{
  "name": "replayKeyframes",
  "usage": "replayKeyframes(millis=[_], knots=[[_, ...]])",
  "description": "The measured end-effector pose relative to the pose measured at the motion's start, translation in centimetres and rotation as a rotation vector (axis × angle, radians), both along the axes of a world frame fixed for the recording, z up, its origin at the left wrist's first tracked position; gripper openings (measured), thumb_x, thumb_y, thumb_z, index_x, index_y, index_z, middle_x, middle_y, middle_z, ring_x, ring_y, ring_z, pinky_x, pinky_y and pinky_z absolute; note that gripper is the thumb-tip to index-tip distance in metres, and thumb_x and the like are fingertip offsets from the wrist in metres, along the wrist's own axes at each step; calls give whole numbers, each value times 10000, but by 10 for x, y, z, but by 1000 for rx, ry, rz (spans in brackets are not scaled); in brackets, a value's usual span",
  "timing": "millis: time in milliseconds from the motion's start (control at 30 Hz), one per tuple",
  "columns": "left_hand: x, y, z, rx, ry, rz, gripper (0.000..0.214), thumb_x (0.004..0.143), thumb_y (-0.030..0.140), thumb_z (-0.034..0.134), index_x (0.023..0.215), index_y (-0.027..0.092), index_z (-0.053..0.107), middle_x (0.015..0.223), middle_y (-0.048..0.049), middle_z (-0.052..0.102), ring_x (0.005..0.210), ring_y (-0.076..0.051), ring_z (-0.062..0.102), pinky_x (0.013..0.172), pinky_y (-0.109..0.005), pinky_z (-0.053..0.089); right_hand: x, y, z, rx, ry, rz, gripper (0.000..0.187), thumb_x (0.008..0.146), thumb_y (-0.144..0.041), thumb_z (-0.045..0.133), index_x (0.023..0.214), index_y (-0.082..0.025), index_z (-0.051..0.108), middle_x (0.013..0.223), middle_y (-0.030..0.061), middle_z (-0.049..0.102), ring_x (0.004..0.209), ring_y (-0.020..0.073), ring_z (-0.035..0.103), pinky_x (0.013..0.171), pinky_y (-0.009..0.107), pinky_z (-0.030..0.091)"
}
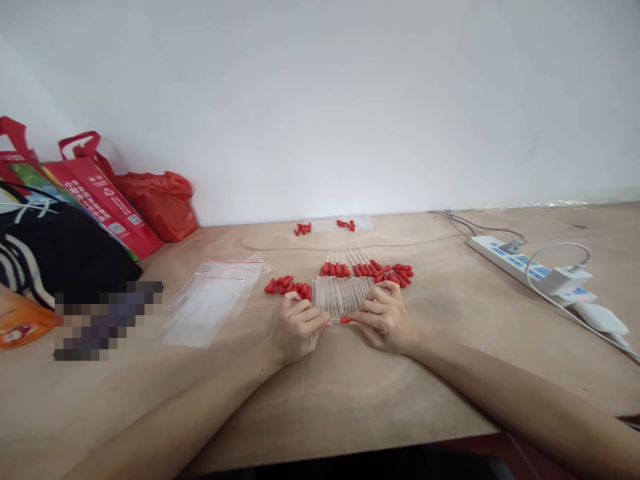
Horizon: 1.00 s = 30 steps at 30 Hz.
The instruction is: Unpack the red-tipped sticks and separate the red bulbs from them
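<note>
My left hand pinches a thin clear dropper tube near the front of the table. My right hand pinches a red rubber bulb at the tube's right end; how far the bulb sits over it is hidden by the fingers. Just beyond my hands lies a row of clear dropper tubes side by side. Loose red bulbs lie to their left, more red bulbs to their right. Behind the row are droppers with red bulbs on their near ends.
Clear zip bags lie flat at left. By the wall is a bag of droppers with red bulbs. Shopping bags and a black cloth item stand far left. A power strip with cables and chargers is at right.
</note>
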State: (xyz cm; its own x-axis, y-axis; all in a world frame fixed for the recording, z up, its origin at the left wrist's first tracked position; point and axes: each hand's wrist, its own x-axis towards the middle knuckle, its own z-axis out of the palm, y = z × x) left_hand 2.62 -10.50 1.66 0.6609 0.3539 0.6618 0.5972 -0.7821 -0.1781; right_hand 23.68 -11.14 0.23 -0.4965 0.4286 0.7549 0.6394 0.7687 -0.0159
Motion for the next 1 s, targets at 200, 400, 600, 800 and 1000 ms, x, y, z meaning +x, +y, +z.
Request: replayKeyframes(millis=[200,400,600,800,1000], knots=[[-17,3,2,8,-34,32,162,820,192,485,697,189,591,558,37,596,565,-107,482,699,-326,308,18,3,-1,-15,8,-23,173,793,-253,504,730,-232,663,576,-19,565,653,120,449,854,392,234],[-44,7,-1,-48,-121,157,169,836,219,460,754,178,602,602,11,592,561,-111,506,595,-267,352,41,10,-1,-79,108,-175,151,808,-308,524,851,-271,664,701,-6,622,698,128,495,801,355,254],[-61,29,-1,-268,-401,431,309,840,244,339,988,146,592,806,-56,592,769,-164,567,713,-273,448,33,24,-8,-135,163,-357,201,821,-267,464,931,-228,627,743,14,621,743,144,517,751,326,264],[-100,58,-2,-308,-530,725,339,746,250,386,943,135,637,735,-63,562,778,-199,556,748,-321,463,26,40,-8,-162,205,-364,161,777,-304,494,791,-189,605,697,7,636,718,149,529,792,339,242],[-106,64,-11,-333,-496,662,294,727,257,427,890,156,650,706,-54,573,654,-179,557,665,-323,480,30,51,-8,-271,320,-469,212,771,-365,480,762,-204,618,638,-1,624,683,158,517,765,338,242]])
